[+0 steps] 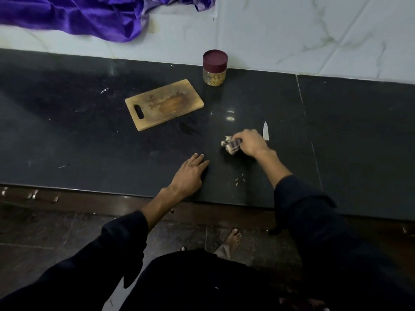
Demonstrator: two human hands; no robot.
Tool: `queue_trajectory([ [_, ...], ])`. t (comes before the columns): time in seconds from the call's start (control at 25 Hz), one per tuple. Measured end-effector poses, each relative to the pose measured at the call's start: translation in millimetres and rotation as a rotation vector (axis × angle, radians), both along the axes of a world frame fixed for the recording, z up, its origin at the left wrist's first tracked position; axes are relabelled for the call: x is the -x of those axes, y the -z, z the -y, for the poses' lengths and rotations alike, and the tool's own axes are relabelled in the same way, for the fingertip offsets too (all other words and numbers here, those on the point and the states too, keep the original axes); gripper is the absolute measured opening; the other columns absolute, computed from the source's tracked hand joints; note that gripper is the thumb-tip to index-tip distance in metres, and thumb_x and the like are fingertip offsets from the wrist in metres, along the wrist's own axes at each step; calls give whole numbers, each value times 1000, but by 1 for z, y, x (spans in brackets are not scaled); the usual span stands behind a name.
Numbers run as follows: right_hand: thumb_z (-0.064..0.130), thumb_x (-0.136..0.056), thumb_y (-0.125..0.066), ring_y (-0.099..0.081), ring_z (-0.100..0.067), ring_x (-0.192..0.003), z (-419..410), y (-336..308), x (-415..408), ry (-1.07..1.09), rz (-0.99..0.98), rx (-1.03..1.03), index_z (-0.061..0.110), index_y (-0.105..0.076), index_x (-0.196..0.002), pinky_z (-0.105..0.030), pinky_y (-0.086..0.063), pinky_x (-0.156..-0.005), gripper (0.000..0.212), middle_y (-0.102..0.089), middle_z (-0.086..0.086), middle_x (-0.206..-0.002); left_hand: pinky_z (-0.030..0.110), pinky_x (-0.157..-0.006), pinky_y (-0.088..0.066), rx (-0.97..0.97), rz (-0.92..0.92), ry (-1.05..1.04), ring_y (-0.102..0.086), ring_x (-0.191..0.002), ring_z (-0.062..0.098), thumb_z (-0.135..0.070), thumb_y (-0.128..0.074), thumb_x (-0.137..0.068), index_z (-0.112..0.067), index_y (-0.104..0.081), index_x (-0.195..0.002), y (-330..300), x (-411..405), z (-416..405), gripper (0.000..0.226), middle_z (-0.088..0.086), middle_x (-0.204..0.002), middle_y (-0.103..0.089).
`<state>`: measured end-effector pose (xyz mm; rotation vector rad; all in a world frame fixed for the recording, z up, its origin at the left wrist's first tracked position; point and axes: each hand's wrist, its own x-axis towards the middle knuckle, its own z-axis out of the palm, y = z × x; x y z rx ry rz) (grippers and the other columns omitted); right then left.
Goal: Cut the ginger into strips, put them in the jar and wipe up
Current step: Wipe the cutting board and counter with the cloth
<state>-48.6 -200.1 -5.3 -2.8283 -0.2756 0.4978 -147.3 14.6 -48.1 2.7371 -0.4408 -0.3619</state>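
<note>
While the left hand (190,173) lies flat, the right hand (250,142) grips a cloth (231,146).

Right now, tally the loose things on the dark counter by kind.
Wooden cutting board with handle slot: 1
Clear jar with maroon lid: 1
Steel knife blade: 1
Bunched striped cloth gripped in the right hand: 1
Total: 4

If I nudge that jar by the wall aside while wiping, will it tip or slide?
The jar looks squat and stands upright with its lid on, so it will probably slide rather than tip. The glossy counter should let it glide easily. It seems only partly filled, so likely light.
</note>
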Motion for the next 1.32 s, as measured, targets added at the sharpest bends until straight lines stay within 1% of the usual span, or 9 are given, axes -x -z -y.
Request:
queue_trajectory([
  [0.08,-1,-92,-45,-55,-36,-112,2,12,37,32,-1,-13,28,-74,-113,-43,-50,-94,46,-68,-11,-114,39,-119,-15,18,5,27,-7,-147,25,-1,-45,-91,-13,-28,-148,4,4,3,62,10,-158,-17],
  [0.24,-2,-96,-46,-47,-31,-116,13,8,107,-25,-127,-2,27,-73,-116,-47,-45,-97,44,-61,-6,-114,37,-119,-15,92,14,22,-9,-147,24,0,-42,-91,-13,-30,-148,9,11,17,59,9,-158,-18],
  [0.36,0,-97,-49,-51,-24,-116,28,-11,141,-150,-264,74,22,-72,-117,-36,-45,-97,38,-64,-1,-118,39,-119,-15,107,-7,69,-9,-146,25,1,-42,-91,-12,-30,-147,10,20,25,59,9,-157,-19],
  [0.44,-1,-96,-50,-60,-21,-114,36,-25,142,-155,-302,78,18,-74,-116,-29,-43,-93,36,-68,0,-122,40,-119,-16,99,3,113,-9,-146,25,1,-42,-90,-11,-31,-147,10,23,28,60,10,-157,-19],
  [0.64,-9,-86,-46,-64,-28,-108,28,-29,104,-34,-49,-38,20,-77,-109,-32,-46,-86,48,-72,-8,-114,36,-118,-17,72,41,169,-14,-145,26,4,-45,-83,-9,-35,-145,7,18,37,65,12,-155,-24],
  [0.84,-5,-88,-49,-61,-31,-112,46,7,140,-90,-175,87,25,-76,-111,-44,-50,-94,46,-69,-5,-118,36,-119,-15,66,50,238,-13,-146,25,4,-47,-81,-9,-34,-145,6,22,50,66,11,-156,-22],
  [1.04,-1,-92,-52,-64,-22,-107,84,-1,166,-37,-295,126,21,-76,-109,-36,-51,-92,38,-71,-1,-117,37,-119,-16,88,47,281,-12,-146,23,3,-47,-84,-10,-33,-146,11,19,63,64,9,-156,-22],
  [1.2,-9,-89,-48,-65,-22,-105,96,-20,150,35,-236,35,17,-78,-107,-35,-50,-92,43,-73,-2,-114,37,-119,-15,88,31,290,-11,-146,23,2,-45,-88,-11,-33,-146,16,10,73,60,9,-157,-21],
  [1.32,-13,-87,-42,-64,-19,-102,94,-32,122,156,-189,-155,18,-78,-106,-32,-50,-89,51,-73,-2,-108,37,-119,-15,104,27,273,-11,-146,23,2,-46,-88,-13,-33,-146,13,-3,81,62,9,-157,-20],
])
